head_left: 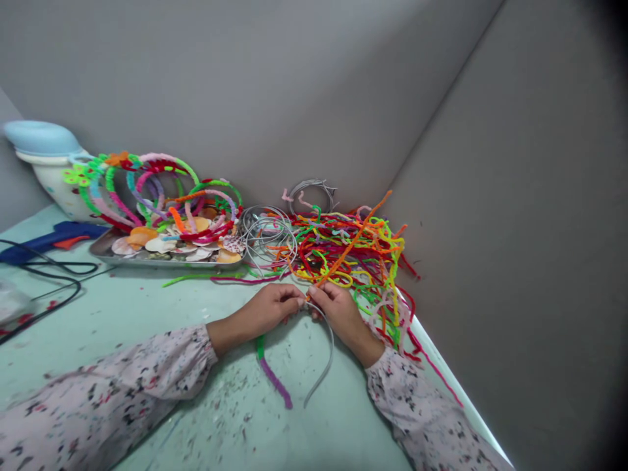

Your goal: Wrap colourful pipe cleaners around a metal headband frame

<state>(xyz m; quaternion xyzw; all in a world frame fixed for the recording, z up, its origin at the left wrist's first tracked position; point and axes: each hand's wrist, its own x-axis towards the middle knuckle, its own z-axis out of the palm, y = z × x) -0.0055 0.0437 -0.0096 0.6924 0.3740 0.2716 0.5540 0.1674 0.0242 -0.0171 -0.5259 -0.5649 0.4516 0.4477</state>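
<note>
Both hands meet over the table around a thin headband. Its bare grey side (330, 353) curves down on the right, and its other side shows green and purple fuzzy wrapping (275, 384) below my left hand. My left hand (272, 307) is closed, pinching the headband near the top of its arc. My right hand (338, 317) pinches an orange pipe cleaner (350, 245) against the band. Its long free end slants up to the right, and a short orange turn shows between the fingertips. The fingers partly hide the top of the band.
A metal tray (167, 263) holds shells and fuzzy-wrapped headbands (161, 176). Bare grey headbands (267, 239) lie beside a tangled pile of pipe cleaners (338, 248). A blue tool (46, 242) with black cable (73, 284) and a blue-lidded container (53, 163) stand left. Grey walls enclose the table.
</note>
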